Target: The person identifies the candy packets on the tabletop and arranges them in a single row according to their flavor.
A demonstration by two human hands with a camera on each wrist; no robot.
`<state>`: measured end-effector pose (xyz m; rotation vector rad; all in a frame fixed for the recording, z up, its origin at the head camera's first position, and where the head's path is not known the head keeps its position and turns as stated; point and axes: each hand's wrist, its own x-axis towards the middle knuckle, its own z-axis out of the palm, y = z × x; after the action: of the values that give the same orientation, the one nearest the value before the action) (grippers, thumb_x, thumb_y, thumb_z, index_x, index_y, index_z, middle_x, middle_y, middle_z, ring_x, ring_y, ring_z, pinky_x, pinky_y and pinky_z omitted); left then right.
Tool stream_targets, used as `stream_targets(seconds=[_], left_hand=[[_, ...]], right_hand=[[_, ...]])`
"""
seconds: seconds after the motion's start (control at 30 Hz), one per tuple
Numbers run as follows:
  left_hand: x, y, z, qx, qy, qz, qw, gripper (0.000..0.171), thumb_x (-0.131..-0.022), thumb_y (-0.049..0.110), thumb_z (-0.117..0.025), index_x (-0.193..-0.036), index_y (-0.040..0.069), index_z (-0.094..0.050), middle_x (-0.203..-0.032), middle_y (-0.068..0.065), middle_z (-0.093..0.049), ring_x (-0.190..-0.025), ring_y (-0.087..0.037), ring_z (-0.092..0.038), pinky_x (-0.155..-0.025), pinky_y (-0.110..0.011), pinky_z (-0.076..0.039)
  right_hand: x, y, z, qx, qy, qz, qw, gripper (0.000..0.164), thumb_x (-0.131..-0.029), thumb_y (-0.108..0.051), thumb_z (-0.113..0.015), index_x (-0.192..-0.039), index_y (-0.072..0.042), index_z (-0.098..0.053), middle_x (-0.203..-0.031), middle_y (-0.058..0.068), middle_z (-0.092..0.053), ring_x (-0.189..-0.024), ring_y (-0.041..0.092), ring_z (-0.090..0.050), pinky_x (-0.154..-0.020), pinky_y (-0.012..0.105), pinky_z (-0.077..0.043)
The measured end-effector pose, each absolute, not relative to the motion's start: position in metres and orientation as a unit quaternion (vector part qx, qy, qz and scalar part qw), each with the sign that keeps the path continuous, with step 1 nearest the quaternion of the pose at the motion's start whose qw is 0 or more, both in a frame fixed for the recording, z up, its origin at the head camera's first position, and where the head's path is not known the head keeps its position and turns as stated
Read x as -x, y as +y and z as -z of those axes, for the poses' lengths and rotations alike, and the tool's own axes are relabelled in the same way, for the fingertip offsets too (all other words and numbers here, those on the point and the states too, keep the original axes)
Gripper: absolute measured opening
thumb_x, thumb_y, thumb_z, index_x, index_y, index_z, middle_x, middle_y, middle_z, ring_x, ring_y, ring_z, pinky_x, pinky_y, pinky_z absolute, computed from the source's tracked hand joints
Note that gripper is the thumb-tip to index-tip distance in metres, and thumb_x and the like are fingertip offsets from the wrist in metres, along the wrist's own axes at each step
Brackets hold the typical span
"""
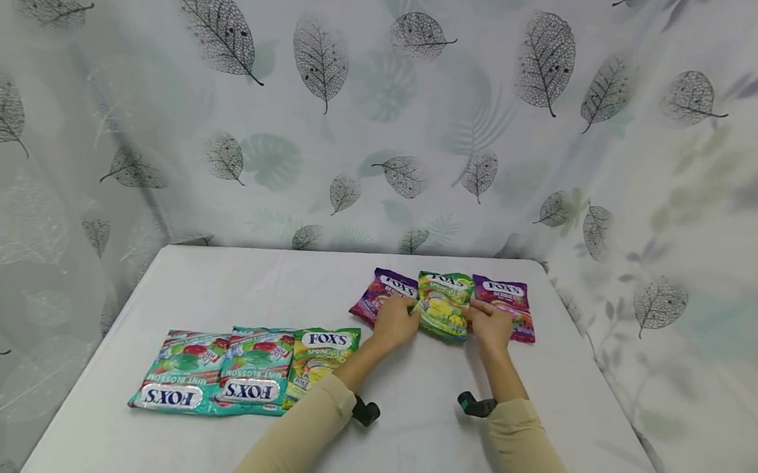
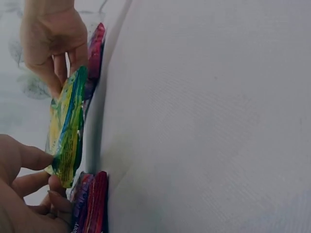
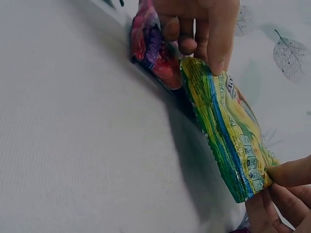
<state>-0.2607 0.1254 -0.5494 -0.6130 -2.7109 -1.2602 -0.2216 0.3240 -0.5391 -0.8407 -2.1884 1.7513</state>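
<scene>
1. Watching remotely, I see the left hand [image 1: 395, 323] pinching one side of the green bag [image 1: 443, 305].
2. The right hand [image 1: 491, 327] has a pinching grip on its opposite side.
3. I see that bag between two purple bags [image 1: 504, 295], toward the far edge of the tabletop [image 1: 415, 462].
4. Nearer, leftward, two teal bags [image 1: 255, 364] adjoin a yellow-green bag [image 1: 323, 352].

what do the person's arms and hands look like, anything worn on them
The left sleeve and right sleeve are plain beige, their cuffs ending on the forearm. Beside each cuff, on the inner side, sits a small dark device: one at the left, one at the right. The left hand and right hand wear no gloves.
</scene>
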Motion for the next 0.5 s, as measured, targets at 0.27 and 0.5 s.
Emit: stream_targets(seconds=[0.27, 0.5], left_hand=[[0.253, 0.122, 0.539, 0.177, -0.866, 0.468, 0.024, 0.031, -0.096, 0.007, -0.063, -0.124, -0.001, -0.074, -0.109, -0.015, -0.076, -0.094, -0.023, -0.067, -0.079, -0.039, -0.055], [0.244, 0.116, 0.529, 0.148, -0.859, 0.489, 0.008, 0.034, -0.099, 0.012, -0.064, -0.129, -0.001, -0.071, -0.123, -0.016, -0.072, -0.109, -0.026, -0.064, -0.091, -0.043, -0.053]], right_hand=[[0.218, 0.321, 0.529, 0.286, -0.722, -0.620, 0.111, 0.036, -0.095, -0.013, -0.075, -0.130, -0.005, -0.073, -0.127, 0.020, -0.069, -0.083, 0.014, -0.067, -0.066, 0.021, -0.057], [0.213, 0.318, 0.525, 0.272, -0.716, -0.633, 0.112, 0.034, -0.098, -0.014, -0.074, -0.130, -0.005, -0.073, -0.126, 0.018, -0.069, -0.094, 0.017, -0.067, -0.071, 0.022, -0.058]])
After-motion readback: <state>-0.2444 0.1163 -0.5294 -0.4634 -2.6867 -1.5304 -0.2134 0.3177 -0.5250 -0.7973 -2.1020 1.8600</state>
